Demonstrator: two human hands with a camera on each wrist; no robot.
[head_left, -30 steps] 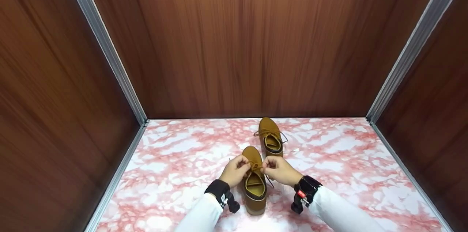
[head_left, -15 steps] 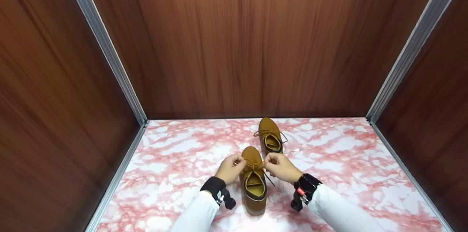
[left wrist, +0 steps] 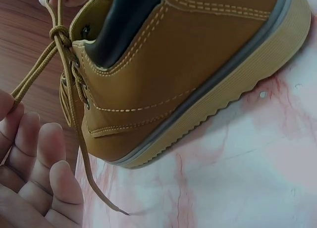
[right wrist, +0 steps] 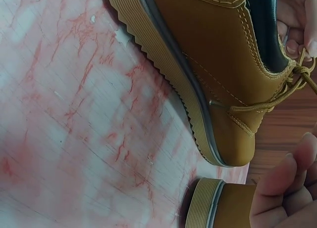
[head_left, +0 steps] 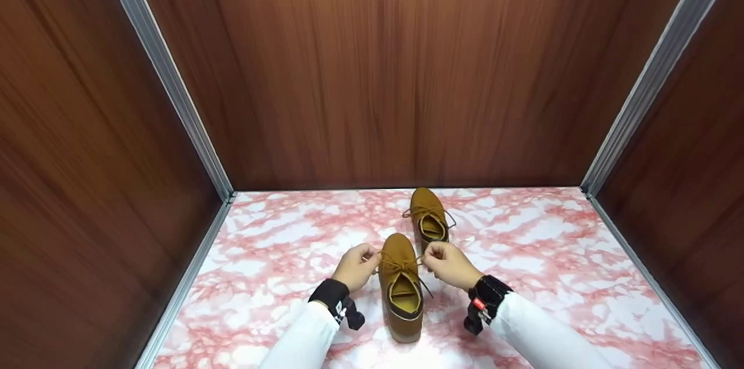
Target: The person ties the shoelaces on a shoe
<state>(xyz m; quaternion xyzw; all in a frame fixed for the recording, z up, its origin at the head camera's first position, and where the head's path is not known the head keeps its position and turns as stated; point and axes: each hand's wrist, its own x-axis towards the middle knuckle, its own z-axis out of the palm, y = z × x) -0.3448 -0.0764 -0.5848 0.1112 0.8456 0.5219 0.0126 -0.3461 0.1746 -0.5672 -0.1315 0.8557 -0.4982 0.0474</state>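
A tan lace-up shoe (head_left: 405, 327) stands on the floor, toe pointing away from me. At its left side my left hand (head_left: 353, 269) pinches one loop of the shoelace (left wrist: 32, 74). On the opposite side my right hand (head_left: 452, 268) pinches the other loop, fingertips partly out of sight in the right wrist view. Between the hands, a knot (left wrist: 58, 35) sits over the tongue. One loose lace end (left wrist: 96, 186) hangs down beside the shoe in the left wrist view; another lies across its side in the right wrist view.
A matching shoe (head_left: 427, 200) stands farther back and slightly right, its laces in a bow. The pink-and-white marbled surface (head_left: 279, 276) is bounded by brown wood-look panels (head_left: 372, 67) with grey metal corner strips (head_left: 174, 78).
My left hand has moved outward to the left with its loop, and the right hand slightly to the right. The loops are drawn out farther to both sides of the knot.
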